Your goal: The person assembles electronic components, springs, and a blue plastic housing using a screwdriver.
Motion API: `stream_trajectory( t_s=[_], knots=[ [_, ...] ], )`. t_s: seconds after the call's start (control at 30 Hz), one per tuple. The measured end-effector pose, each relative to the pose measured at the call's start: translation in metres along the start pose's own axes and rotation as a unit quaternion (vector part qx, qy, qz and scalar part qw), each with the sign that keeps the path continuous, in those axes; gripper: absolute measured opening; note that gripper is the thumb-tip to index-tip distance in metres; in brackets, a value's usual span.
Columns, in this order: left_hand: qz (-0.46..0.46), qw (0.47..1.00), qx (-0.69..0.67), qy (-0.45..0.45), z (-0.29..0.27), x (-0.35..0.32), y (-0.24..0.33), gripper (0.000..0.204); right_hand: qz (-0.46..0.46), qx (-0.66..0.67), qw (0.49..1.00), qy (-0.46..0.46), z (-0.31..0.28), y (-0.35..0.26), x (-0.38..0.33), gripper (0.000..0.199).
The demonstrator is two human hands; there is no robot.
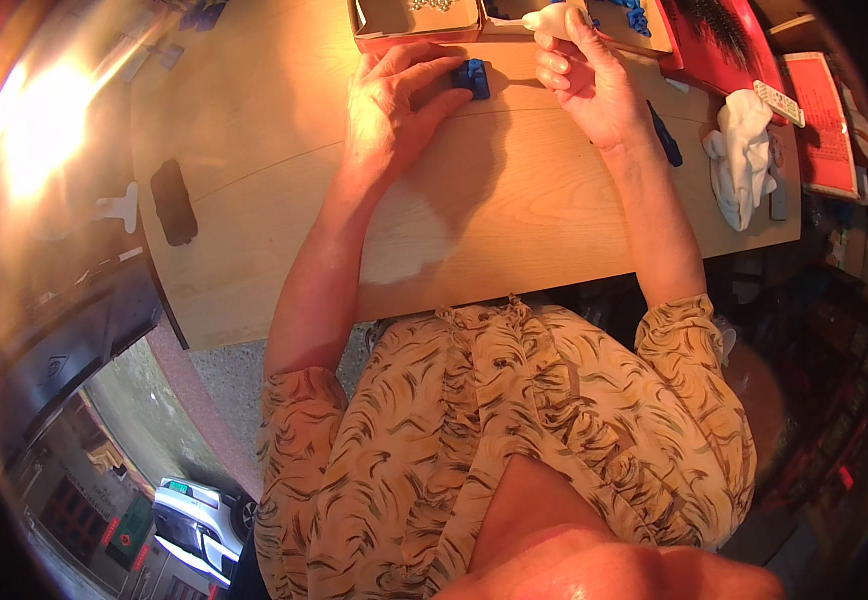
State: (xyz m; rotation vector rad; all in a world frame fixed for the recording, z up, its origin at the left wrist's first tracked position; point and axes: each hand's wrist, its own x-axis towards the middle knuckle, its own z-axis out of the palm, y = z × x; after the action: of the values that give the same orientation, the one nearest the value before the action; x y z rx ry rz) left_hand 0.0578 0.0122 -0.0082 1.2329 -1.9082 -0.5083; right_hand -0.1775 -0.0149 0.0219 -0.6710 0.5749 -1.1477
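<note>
On the far part of the wooden table, my left hand rests with its thumb and fingers closed on a small blue block-like piece. Part of that piece is hidden by the fingers. To its right, my right hand is raised, palm partly turned up. Between its thumb and fingers it pinches a small white object with a narrow tip, pointing left; its exact kind I cannot make out. A cardboard tray of small silvery pieces stands just beyond my left hand.
Beyond my right hand are a tray with blue pieces and a red box with dark bristly things. A crumpled white cloth and a dark blue slender tool lie right. A dark oblong object lies left.
</note>
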Motion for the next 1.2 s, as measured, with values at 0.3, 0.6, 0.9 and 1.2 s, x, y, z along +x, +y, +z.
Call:
stream_trajectory(
  t_s=[0.3,0.6,0.9,1.2],
  knots=[
    [0.016,1.0,0.007,0.002,0.007,0.0,-0.005,0.033,-0.146,-0.028,0.965,-0.214,-0.008,0.005,0.013,0.028],
    [-0.005,1.0,-0.005,-0.03,0.004,-0.001,-0.008,0.036,-0.103,-0.439,0.883,0.13,0.036,-0.006,0.0,0.032],
    [-0.009,0.999,-0.005,-0.036,0.001,-0.001,-0.004,0.038,-0.144,-0.456,0.876,0.06,0.035,-0.005,0.008,0.032],
    [-0.037,0.998,-0.004,-0.046,-0.004,0.001,0.01,0.039,-0.144,-0.484,0.861,0.063,0.032,-0.005,0.007,0.032]
  ],
)
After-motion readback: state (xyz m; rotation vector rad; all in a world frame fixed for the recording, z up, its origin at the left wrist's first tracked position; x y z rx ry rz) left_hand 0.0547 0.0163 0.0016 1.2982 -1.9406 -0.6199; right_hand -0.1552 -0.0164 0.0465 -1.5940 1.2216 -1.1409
